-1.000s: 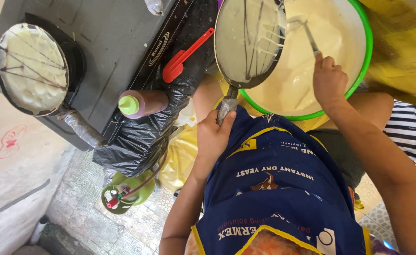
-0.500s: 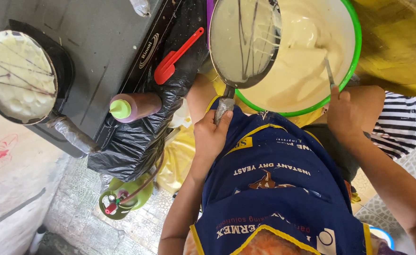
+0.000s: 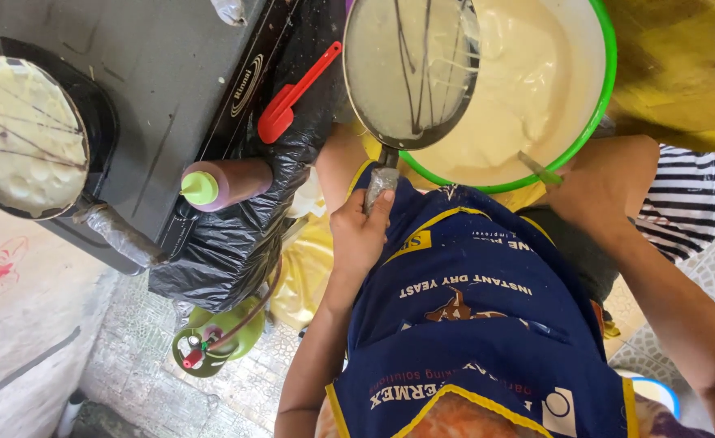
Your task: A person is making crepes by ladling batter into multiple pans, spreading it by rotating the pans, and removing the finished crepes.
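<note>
the stove top [image 3: 154,73], dark grey and wide, fills the upper left; its front edge is draped in a black plastic bag [image 3: 227,235]. right of it sits a big basin [image 3: 605,89] with a green rim, nearly full of pale batter [image 3: 528,89]. on the stove's left edge rests a black pan [image 3: 29,134] holding a pale round crepe crossed with dark lines, its wrapped handle pointing off the front edge. a second pan [image 3: 410,69], batter-coated and streaked with dark lines, is tilted over the basin's left rim. the left hand [image 3: 361,235] is closed around this pan's wrapped handle, thumb lying up along it. the right hand [image 3: 605,182] is at the basin's near rim, curled around a metal handle [image 3: 540,168] that dips into the batter; how tightly it grips cannot be told. a brown squeeze bottle [image 3: 227,182] with a green cap lies on the bag at the stove's front edge. a red spatula [image 3: 296,93] lies on the stove's right edge, just beside the tilted pan. below, on the tiled floor, stands a small green gas canister [image 3: 211,345].
</note>
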